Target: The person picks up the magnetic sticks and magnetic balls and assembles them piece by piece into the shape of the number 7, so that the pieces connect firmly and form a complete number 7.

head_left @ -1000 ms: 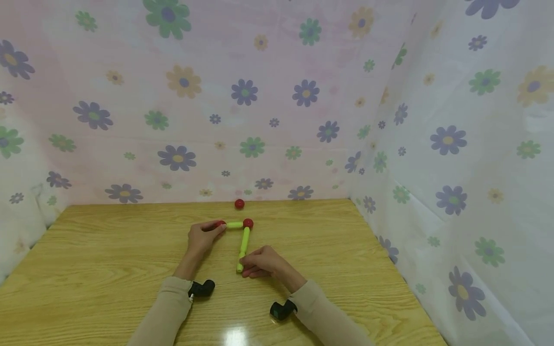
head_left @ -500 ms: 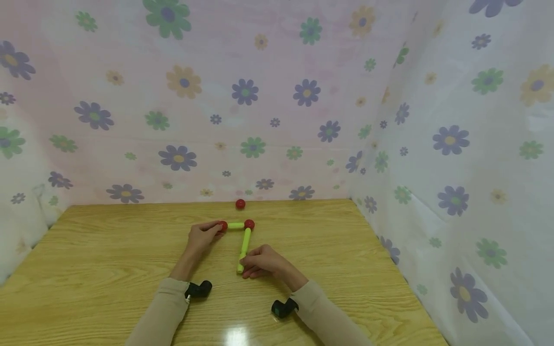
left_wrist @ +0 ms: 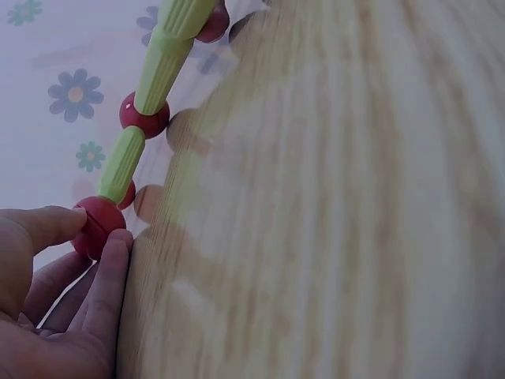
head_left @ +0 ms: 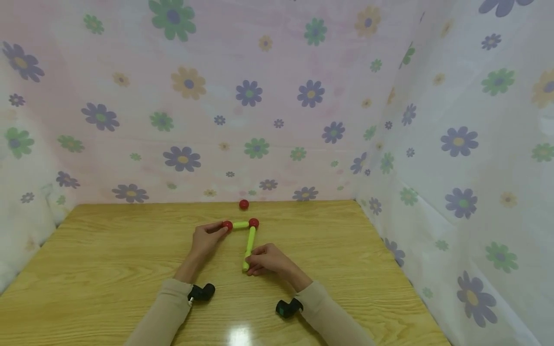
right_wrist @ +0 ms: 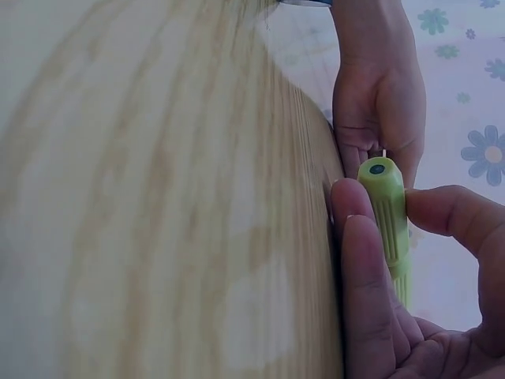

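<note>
Woodgrain table [head_left: 108, 259], right hand [head_left: 269, 259] pinching green rod [right_wrist: 387, 209]

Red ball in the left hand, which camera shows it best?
The left wrist view: the ball looks large there, a dark line visible across it, pinched by the left hand. The head view shows it small, at the fingertips; the right wrist view doesn't show it.

The left hand [head_left: 205, 239] pinches with thumb [left_wrist: 57, 225] against fingertips [left_wrist: 118, 241], while the right hand [head_left: 271, 261], set nearer, pinches too, its lower fingers [head_left: 256, 271] perhaps loosely bent.
</note>
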A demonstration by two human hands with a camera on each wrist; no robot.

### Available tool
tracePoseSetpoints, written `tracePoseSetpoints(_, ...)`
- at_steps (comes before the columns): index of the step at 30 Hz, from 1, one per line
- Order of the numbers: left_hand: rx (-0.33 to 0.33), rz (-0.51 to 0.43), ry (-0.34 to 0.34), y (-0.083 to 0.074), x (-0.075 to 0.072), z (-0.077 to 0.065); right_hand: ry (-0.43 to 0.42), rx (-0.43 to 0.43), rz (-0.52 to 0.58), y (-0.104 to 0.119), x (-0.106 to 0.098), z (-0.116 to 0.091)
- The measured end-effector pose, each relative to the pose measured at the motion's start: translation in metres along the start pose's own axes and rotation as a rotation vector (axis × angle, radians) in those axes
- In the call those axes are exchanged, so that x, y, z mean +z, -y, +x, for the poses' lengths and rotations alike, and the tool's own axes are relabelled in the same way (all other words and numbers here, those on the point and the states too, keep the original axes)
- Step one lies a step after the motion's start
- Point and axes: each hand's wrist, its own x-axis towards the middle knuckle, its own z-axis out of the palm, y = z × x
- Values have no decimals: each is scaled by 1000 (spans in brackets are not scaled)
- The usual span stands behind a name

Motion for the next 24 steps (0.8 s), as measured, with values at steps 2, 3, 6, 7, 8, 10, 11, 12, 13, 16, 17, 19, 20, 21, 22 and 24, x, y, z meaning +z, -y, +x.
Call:
tracePoseSetpoints(2,16,24,-12,0,2,0,-6,-2,-4,-1,-2,0)
tracePoseSetpoints(3,23,27,-16,0,3,0,-8,-3,-7,-2,-3,0)
tracePoseSetpoints(6,45,37,-25,-2,5,-1,-13,-1,-10,-4,-6,1)
tracePoseSetpoints(7,54,39,-28,-3,6,-1,-13,-3,-13,-4,-7,2)
tracePoseSetpoints(8,65,41,-30,-5,7,-1,-14,-4,-14,-4,-7,1)
tracePoseSetpoints(10,75,41,-32,-7,9,-2,-19,-3,-12,-3,-8,1)
tracePoseSetpoints(11,80,37,-28,-9,11,-2,-23,-2,-10,-3,-8,1)
tracePoseSetpoints(12,83,39,-24,-10,11,-2,-28,-2,-8,-3,-8,0)
tracePoseSetpoints(13,82,43,-21,-10,12,-2,-34,-1,-8,-2,-9,0)
tracePoseSetpoints(16,75,57,-4,-13,15,-1,-44,5,-3,-2,-10,0)
tracePoseSetpoints(17,75,66,4,-14,16,-1,-46,5,-3,-2,-10,-1)
tracePoseSetpoints(19,76,85,15,-15,17,0,-47,5,-6,-3,-12,-1)
tracePoseSetpoints(20,77,88,23,-16,18,1,-46,4,-4,-3,-13,0)
tracePoseSetpoints(21,81,94,30,-16,19,2,-47,5,-3,-4,-14,0)
tracePoseSetpoints(22,86,98,40,-17,19,3,-49,2,-4,-4,-15,0)
tracePoseSetpoints(24,85,95,65,-18,21,5,-50,-3,-8,-5,-18,1)
